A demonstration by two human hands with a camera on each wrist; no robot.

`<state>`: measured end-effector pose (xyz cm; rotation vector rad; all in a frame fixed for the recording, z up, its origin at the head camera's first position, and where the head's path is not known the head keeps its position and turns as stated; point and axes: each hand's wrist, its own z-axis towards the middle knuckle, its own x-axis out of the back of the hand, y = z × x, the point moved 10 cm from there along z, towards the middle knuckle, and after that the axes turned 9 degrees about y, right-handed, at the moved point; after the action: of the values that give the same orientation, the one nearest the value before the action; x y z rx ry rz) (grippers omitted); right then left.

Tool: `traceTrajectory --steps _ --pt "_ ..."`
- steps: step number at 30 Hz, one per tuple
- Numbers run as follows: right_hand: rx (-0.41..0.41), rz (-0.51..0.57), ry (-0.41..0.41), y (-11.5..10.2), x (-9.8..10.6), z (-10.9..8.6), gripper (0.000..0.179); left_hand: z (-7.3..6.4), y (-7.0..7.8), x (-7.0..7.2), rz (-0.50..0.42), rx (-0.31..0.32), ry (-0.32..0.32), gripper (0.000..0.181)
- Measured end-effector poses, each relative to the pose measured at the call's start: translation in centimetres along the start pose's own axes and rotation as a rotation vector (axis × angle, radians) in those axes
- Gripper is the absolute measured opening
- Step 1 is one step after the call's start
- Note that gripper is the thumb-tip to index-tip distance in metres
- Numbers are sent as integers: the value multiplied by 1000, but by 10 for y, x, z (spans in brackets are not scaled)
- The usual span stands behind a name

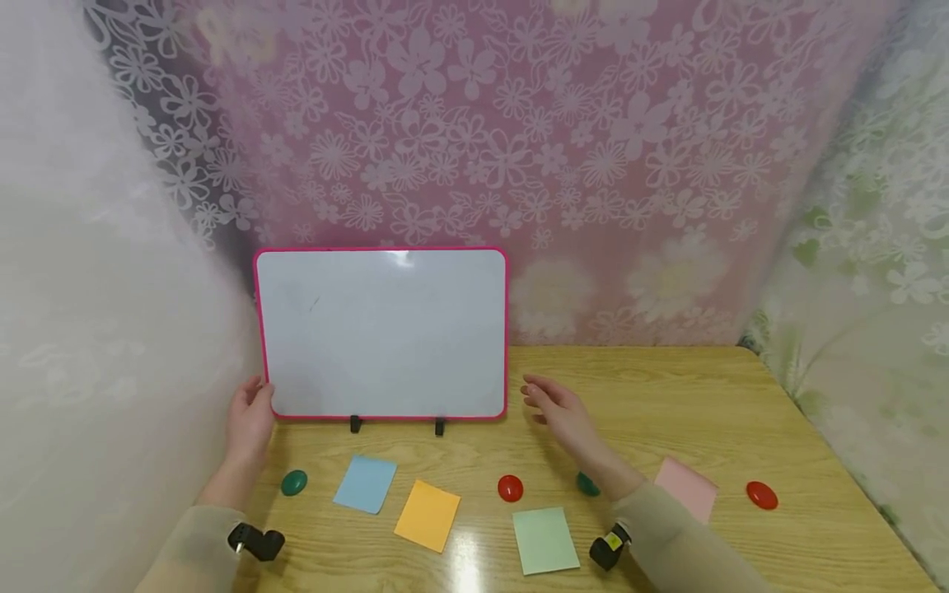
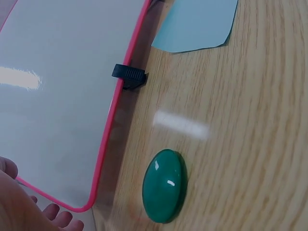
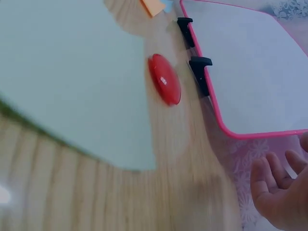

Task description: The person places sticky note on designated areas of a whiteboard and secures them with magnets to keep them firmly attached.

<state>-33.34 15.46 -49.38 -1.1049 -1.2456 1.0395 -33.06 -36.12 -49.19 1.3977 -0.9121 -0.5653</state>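
Note:
A whiteboard (image 1: 385, 333) with a pink frame stands upright at the back of the table, on two black clip feet (image 1: 356, 424). At its lower left edge, my left hand (image 1: 252, 416) holds the frame, thumb at the front and fingers around the side. In the left wrist view that thumb overlaps the board's white face (image 2: 57, 110). My right hand (image 1: 559, 412) hovers just right of the board's lower right corner, apart from the frame, its fingers loosely bent and holding nothing. The right wrist view shows this hand (image 3: 281, 187) beside the pink corner.
In front of the board lie blue (image 1: 366, 484), orange (image 1: 427, 515), green (image 1: 545, 540) and pink (image 1: 688, 487) paper squares. Green (image 1: 294, 483) and red (image 1: 510, 488) oval magnet-like pieces are among them; another red piece (image 1: 762, 495) sits far right. A floral curtain (image 1: 519, 165) hangs behind.

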Motion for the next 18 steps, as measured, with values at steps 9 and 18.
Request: traceTrajectory --steps 9,18 --pt "-38 96 30 1 -17 17 47 8 -4 -2 32 -6 3 64" --pt "6 99 90 2 -28 34 45 19 -7 -1 59 -36 39 59"
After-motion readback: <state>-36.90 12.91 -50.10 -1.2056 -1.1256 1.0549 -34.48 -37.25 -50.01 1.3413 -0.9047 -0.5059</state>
